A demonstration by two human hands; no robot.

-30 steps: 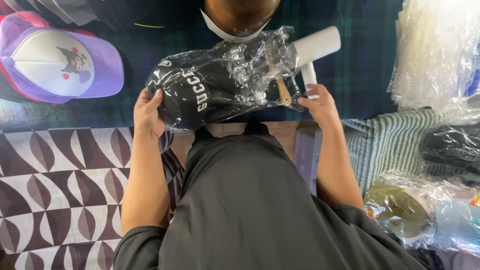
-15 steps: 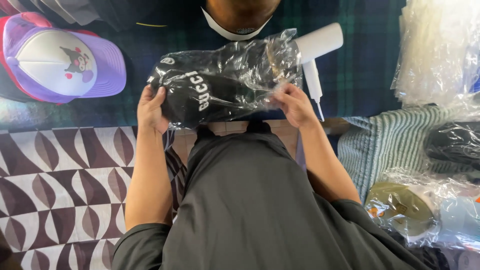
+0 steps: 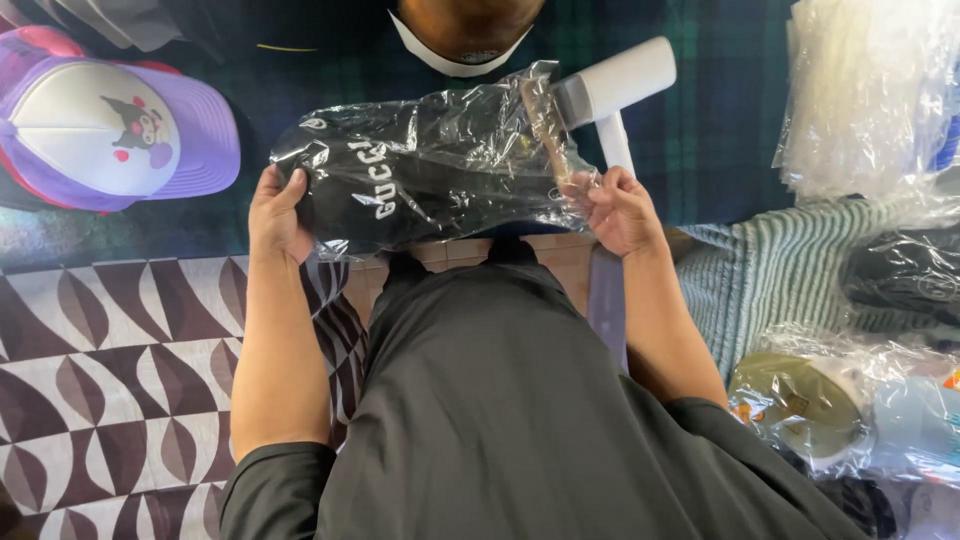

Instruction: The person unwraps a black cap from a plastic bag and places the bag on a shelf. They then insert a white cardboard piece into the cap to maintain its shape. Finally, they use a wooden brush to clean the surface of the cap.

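Observation:
I hold a black cap with white lettering, wrapped in a clear plastic bag (image 3: pixel 430 170), flat in front of me. My left hand (image 3: pixel 278 215) grips the bag's left end. At the right end my right hand (image 3: pixel 618 208) pinches the crinkled open edge of the plastic. A brown strip shows through the bag near my right fingers. The cap lies over a dark green plaid cloth (image 3: pixel 720 130).
A white lint roller (image 3: pixel 615 85) lies just beyond the bag's right end. A purple and white cap (image 3: pixel 110 135) sits at far left. Clear bags (image 3: pixel 865 100), a striped green cloth (image 3: pixel 780 270) and more bagged caps (image 3: pixel 810 400) fill the right side. A patterned mat (image 3: pixel 120 380) lies lower left.
My right hand slid left along the bag's end, then settled at its right edge gripping the plastic. The bagged cap shifted slightly left and lower. My left hand kept its hold.

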